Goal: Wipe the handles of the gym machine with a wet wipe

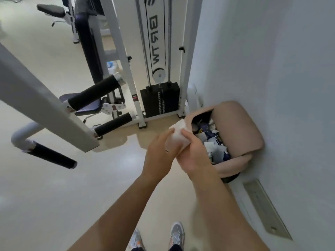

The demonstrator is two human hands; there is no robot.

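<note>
A white wet wipe (178,135) is bunched between both hands in mid-frame. My left hand (159,151) grips its left side and my right hand (193,153) grips its right side, thumb on top. The hands are just left of an open bin. The gym machine's white frame (45,109) crosses the left side. Three black foam handles show: an upper one (94,92), a middle one (114,124) and a lower one (51,156) at far left. None of them touches my hands.
A pink bin (239,127) full of used wipes and rubbish stands against the white wall (272,69) on the right. The black weight stack (160,100) stands behind it. A dark seat (87,105) sits under the handles. My shoes (176,234) are on the pale floor.
</note>
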